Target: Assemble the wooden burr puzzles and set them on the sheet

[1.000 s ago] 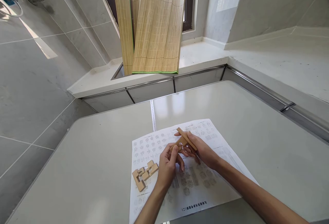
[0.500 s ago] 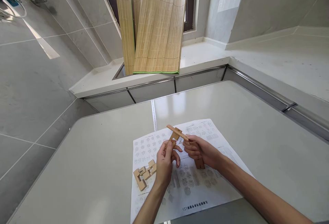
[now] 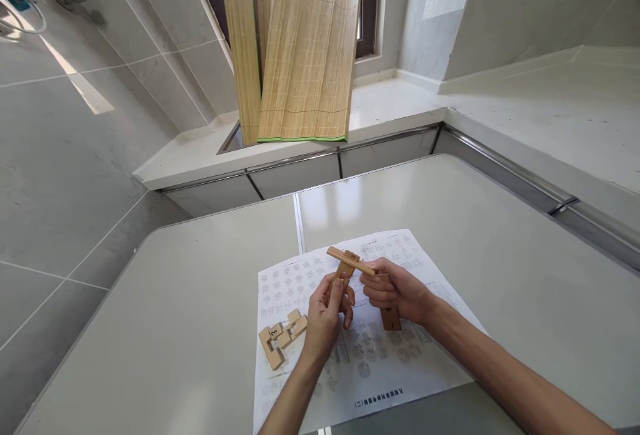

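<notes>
Strip reaches from the right hand, fingers closed at its near end, its long axis running forward and leftward. It crosses the piece pinched in the left hand, which points forward and a little right; whether the two are joined I cannot tell. The right hand also grips a block, hanging below its curled fingers. Loose bits lie on the sheet, left of the left hand.
</notes>
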### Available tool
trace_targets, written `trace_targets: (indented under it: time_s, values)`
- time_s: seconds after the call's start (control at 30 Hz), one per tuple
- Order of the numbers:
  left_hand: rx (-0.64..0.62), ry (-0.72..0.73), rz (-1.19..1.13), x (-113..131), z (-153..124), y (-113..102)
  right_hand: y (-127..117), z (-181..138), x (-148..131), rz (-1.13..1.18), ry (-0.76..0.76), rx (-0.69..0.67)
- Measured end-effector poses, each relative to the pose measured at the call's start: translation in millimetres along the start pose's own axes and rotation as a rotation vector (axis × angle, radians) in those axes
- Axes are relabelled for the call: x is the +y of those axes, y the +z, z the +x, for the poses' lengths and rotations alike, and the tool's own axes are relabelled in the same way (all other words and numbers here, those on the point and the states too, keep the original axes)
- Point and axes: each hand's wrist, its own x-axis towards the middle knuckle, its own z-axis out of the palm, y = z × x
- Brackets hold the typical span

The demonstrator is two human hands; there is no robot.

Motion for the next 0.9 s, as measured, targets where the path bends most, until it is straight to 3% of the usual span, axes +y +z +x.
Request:
trace_targets:
  time_s: [0.4,0.9]
  values:
    - [0.014,0.003,-0.025,-6,2,-4,5,6,20,-0.053,0.063,0.022]
    - [0.044,-0.011,-0.002,-3,1,1,11,3,13,-0.112,0.059,-0.008]
